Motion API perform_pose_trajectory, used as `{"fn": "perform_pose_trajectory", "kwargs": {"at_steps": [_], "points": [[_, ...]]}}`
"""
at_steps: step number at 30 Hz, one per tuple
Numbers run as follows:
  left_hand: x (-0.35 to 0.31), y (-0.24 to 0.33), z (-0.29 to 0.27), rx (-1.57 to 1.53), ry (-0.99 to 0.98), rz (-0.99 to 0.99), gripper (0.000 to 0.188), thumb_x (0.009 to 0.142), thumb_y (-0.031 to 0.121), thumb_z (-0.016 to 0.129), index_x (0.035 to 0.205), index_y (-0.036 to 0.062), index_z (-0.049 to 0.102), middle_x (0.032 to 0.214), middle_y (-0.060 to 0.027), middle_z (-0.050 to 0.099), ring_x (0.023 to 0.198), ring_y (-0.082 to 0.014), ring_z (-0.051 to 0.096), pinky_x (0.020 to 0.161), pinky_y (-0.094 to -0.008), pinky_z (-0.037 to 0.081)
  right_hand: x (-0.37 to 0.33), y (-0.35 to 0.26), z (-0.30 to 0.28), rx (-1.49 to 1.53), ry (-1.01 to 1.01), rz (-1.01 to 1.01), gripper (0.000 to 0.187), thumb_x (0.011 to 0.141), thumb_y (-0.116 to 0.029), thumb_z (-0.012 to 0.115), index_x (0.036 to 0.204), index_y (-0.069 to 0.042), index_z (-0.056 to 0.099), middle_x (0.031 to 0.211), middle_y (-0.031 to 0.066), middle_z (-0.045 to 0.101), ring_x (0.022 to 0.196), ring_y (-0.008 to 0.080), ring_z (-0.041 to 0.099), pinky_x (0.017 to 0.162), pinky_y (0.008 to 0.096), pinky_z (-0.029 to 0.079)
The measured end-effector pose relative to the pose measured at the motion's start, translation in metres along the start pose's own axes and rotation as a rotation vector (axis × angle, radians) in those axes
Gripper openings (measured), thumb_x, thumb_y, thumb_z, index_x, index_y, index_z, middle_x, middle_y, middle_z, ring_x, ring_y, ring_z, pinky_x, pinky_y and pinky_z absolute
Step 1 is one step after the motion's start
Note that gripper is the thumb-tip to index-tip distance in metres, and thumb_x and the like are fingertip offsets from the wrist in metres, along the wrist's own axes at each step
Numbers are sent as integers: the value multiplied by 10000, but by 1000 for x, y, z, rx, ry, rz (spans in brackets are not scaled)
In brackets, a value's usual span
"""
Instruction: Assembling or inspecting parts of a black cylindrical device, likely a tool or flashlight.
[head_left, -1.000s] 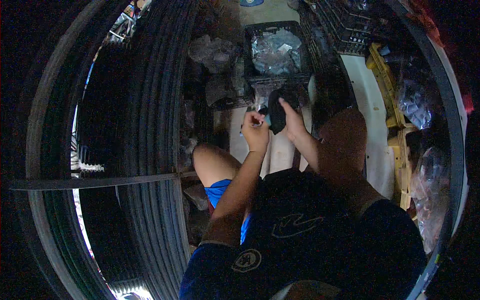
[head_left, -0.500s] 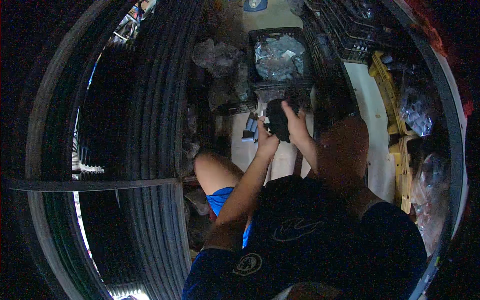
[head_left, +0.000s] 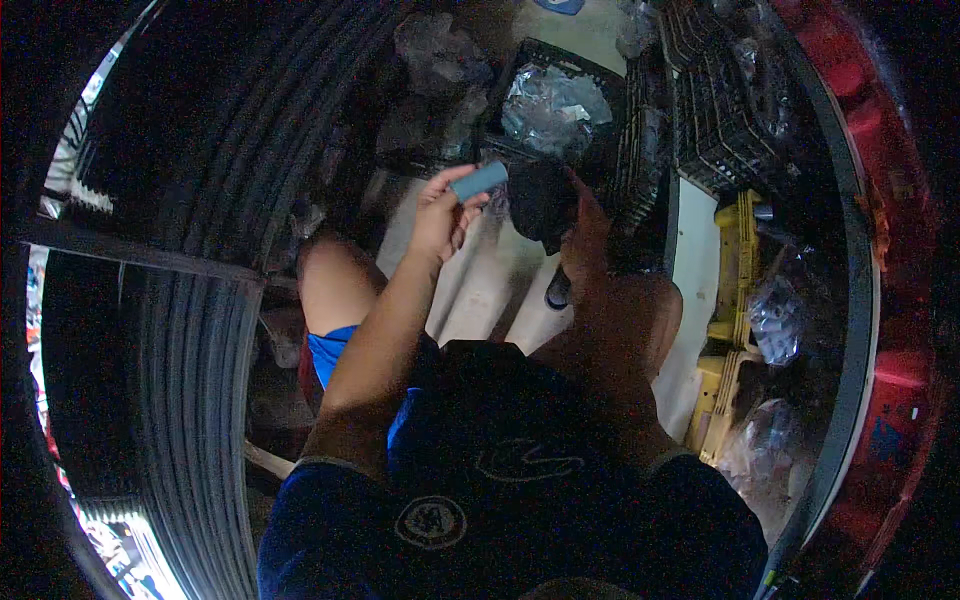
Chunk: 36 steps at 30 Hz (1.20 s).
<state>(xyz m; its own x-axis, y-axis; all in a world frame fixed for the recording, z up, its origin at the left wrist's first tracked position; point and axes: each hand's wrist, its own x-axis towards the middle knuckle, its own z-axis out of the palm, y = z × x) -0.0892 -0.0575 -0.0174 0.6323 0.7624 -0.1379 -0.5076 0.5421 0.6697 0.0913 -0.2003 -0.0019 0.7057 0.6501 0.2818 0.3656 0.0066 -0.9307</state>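
"Holding something new, is the left hand (head_left: pixel 440 222)?"

"Yes, a grey-blue cylinder (head_left: pixel 481 181), gripped in its fingers. Half a second ago that hand is up against the dark bundle (head_left: pixel 540 205); now it stands apart from it, to the left."

"And the right hand (head_left: pixel 588 230)?"

"Still on the bundle, thumb along its side. The fingers beneath are hidden, so I can't tell how tightly they close."

"Where are the two things?"

"In the air: the cylinder near the black crate's (head_left: pixel 575 58) near left corner, the bundle just off its near edge. The view also swings, showing more of the red panel (head_left: pixel 900 430)."

"What's in the crate?"

"A heap of clear plastic and greyish pieces (head_left: pixel 550 105), with a white scrap toward the right edge."

"Other containers?"

"Black stacked crates (head_left: pixel 715 125) at the upper right, yellow crates (head_left: pixel 735 265) below them. A clear bag (head_left: pixel 778 320) of bluish pieces lies beside the yellow ones, along their right edge."
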Motion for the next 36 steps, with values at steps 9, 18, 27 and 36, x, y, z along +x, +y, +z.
{"fn": "perform_pose_trajectory", "kwargs": {"at_steps": [9, 18, 27, 36], "points": [[-5, 19, -6, -221, 45, 51, 310, 946, 21, 503, 1249, 33, 570, 1078, -189, 659, 784, -224, 695, 696, -280, 598, 14, -50, -27, -120, -291, -42, 423, 897, -14, 543, 1317, -42, 578, 1218, 149, 647, 1183, 267, 577, 1041, 365, 425], [-12, 22, 3, -461, -189, 37, 342, 939, 79, 497, 1257, -41, 529, 1212, -201, 633, 848, -249, 704, 730, -318, 620, 39, -36, -59, -341, -413, 170, 265, 850, -141, 703, 1070, -14, 625, 1047, 174, 678, 967, 288, 653, 881, 383, 510], [-4, 12, -4, -481, -97, -37, 238, 945, 152, 504, 1157, 50, 540, 1061, -179, 676, 764, -255, 703, 709, -349, 627, 44, 9, -41, 199, -602, 346, 190, 864, -132, 727, 963, -8, 623, 1001, 174, 691, 900, 263, 676, 805, 360, 547], [-2, 5, 8, -382, -69, -104, 327, 1006, 304, 509, 1222, 60, 516, 1070, -193, 656, 856, -292, 718, 780, -371, 625, 46, 4, -35, 294, -546, 600, 239, 877, -204, 733, 915, -24, 580, 907, 144, 682, 876, 237, 668, 789, 353, 546]]}}
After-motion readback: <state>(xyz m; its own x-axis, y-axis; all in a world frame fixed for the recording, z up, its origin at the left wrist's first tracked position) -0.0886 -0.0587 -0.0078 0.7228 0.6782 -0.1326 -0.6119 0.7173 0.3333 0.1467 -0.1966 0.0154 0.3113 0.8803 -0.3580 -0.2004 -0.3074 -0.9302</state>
